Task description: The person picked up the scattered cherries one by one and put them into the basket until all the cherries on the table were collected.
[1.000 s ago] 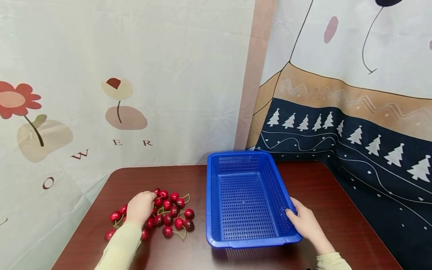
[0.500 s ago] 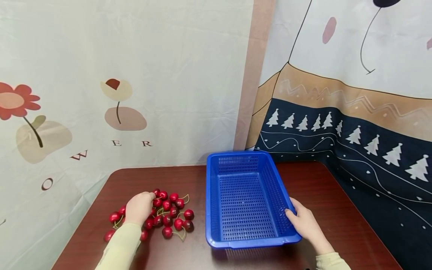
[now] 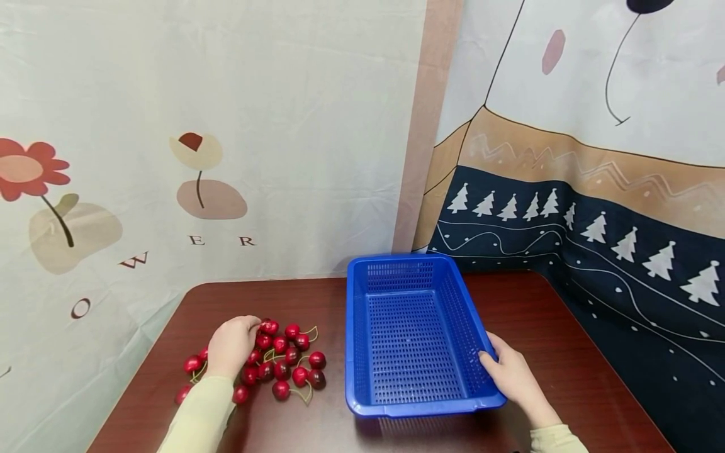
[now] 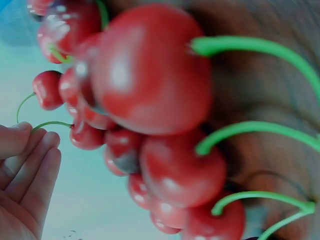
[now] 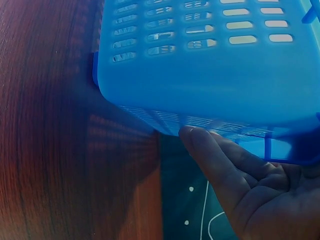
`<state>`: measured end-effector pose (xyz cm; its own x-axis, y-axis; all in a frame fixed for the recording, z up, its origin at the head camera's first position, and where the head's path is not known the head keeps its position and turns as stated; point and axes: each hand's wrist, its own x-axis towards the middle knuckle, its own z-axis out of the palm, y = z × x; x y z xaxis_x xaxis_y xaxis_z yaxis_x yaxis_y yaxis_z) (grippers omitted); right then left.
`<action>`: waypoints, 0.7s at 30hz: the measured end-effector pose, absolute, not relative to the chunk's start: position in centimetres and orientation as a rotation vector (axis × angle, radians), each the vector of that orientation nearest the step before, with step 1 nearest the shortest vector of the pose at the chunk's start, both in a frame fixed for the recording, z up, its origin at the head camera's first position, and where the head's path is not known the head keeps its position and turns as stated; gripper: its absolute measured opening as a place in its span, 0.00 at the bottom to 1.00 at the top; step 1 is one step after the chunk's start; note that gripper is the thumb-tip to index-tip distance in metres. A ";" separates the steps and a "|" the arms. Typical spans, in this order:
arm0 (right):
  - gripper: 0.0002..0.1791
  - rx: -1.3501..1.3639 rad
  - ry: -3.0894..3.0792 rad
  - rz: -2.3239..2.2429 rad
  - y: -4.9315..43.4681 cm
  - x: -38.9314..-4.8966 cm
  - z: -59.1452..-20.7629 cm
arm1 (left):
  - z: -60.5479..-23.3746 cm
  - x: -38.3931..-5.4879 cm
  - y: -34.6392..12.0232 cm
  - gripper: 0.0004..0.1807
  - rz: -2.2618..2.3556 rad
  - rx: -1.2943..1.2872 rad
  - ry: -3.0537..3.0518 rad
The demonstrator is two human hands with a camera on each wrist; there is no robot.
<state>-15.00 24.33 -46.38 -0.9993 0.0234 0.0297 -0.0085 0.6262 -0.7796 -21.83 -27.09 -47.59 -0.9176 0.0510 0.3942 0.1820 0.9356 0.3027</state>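
Light is thrown back softly by the reddish-brown, wood-grained table (image 3: 311,296), whose far corners are rounded. Its far edge is backed by a pale hanging (image 3: 317,138), on which flowers (image 3: 195,150) and the letters (image 3: 247,240) O, W, E and R are printed; to the right, a dark blue band (image 3: 634,302) with white trees (image 3: 625,245) is topped by tan hills (image 3: 510,135). Across the table's left part, red cherries (image 3: 281,370) are scattered, some bunched together. Among them a green stem (image 4: 52,123) is pinched between the thumb and fingertips of the left hand (image 3: 230,346). To their right a blue slotted basket (image 3: 419,410) is set, its right rim gripped by the right hand (image 3: 514,374), thumb laid over the edge and fingers set against the outer wall. Pale yellow sleeves (image 3: 198,412) are worn on both arms.
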 end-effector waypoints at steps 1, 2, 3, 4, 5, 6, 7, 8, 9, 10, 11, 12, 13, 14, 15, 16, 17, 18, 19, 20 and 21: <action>0.26 -0.013 -2.798 1.341 24.3 -15.0 -46.4 | -47.4 -21.8 -26.9 0.06 -0.481 -0.173 -2.695; 0.26 -0.015 -2.798 1.340 24.3 -15.0 -46.4 | -47.2 -21.8 -26.8 0.06 -0.491 -0.177 -2.684; 0.26 -0.016 -2.797 1.339 24.3 -15.0 -46.4 | -47.0 -21.8 -26.6 0.06 -0.502 -0.180 -2.672; 0.26 -0.018 -2.797 1.339 24.4 -15.0 -46.4 | -46.7 -21.8 -26.3 0.06 -0.513 -0.186 -2.656; 0.25 -0.026 -2.796 1.339 24.4 -15.0 -46.5 | -46.4 -21.8 -26.1 0.06 -0.527 -0.191 -2.642; 0.25 -0.026 -2.796 1.337 24.4 -15.0 -46.5 | -46.2 -21.8 -25.8 0.06 -0.544 -0.198 -2.627; 0.25 -0.028 -2.795 1.337 24.4 -15.0 -46.5 | -45.8 -21.7 -25.5 0.06 -0.561 -0.206 -2.609; 0.25 -0.028 -2.794 1.339 24.4 -15.0 -46.5 | -45.5 -21.7 -25.2 0.06 -0.582 -0.213 -2.592; 0.25 -0.029 -2.792 1.342 24.4 -15.0 -46.5 | -45.2 -21.7 -24.8 0.06 -0.604 -0.221 -2.576; 0.25 -0.029 -2.791 1.346 24.4 -15.0 -46.6 | -44.9 -21.7 -24.4 0.06 -0.625 -0.230 -2.563; 0.25 -0.029 -2.790 1.348 24.4 -15.0 -46.6 | -44.5 -21.6 -24.0 0.06 -0.650 -0.237 -2.553; 0.25 -0.028 -2.790 1.350 24.4 -15.1 -46.6 | -44.2 -21.6 -23.5 0.06 -0.673 -0.244 -2.542; 0.25 -0.036 -2.789 1.355 24.4 -15.1 -46.7 | -43.9 -21.6 -23.0 0.06 -0.697 -0.251 -2.531; 0.25 -0.036 -2.788 1.357 24.4 -15.1 -46.7 | -43.6 -21.7 -22.5 0.07 -0.721 -0.259 -2.523; 0.25 -0.037 -2.787 1.358 24.4 -15.1 -46.7 | -43.3 -21.7 -22.0 0.07 -0.743 -0.267 -2.515; 0.25 -0.036 -2.787 1.358 24.4 -15.1 -46.7 | -43.0 -21.7 -21.5 0.07 -0.762 -0.274 -2.506; 0.25 -0.037 -2.787 1.358 24.4 -15.1 -46.7 | -42.7 -21.7 -21.0 0.07 -0.780 -0.284 -2.495; 0.25 -0.038 -2.786 1.357 24.4 -15.1 -46.7 | -42.4 -21.7 -20.4 0.07 -0.797 -0.298 -2.483; 0.25 -0.038 -2.787 1.356 24.4 -15.1 -46.7 | -42.1 -21.7 -19.9 0.07 -0.812 -0.312 -2.472; 0.25 -0.040 -2.788 1.355 24.4 -15.1 -46.7 | -41.9 -21.6 -19.4 0.07 -0.824 -0.328 -2.461; 0.25 -0.040 -2.790 1.352 24.4 -15.1 -46.7 | -41.6 -21.6 -18.8 0.07 -0.832 -0.345 -2.448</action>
<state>-15.06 24.40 -46.67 -0.9988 0.0411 0.0261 0.0050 0.6196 -0.7849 -21.58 -18.83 -41.57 -0.8286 0.0689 0.5556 0.3931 0.7782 0.4898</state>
